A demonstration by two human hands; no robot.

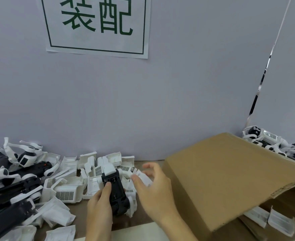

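Observation:
My left hand [99, 204] grips a black toy-car chassis [116, 190] with a white plastic part fitted at its far end, thumb lying on the black top. My right hand [153, 192] pinches a small white plastic piece [143, 177] just to the right of the chassis. Both hands hover low over the brown tabletop [139, 216] near its front middle. Behind the chassis lies a heap of white plastic shells [94, 167], some with grid-patterned stickers.
Assembled black-and-white toy bodies [12, 185] pile up on the left. A large cardboard box [230, 176] with an open flap fills the right; white parts [272, 220] lie inside it. More finished toys [274, 143] sit at the back right. A grey partition wall carries a paper sign [98, 25].

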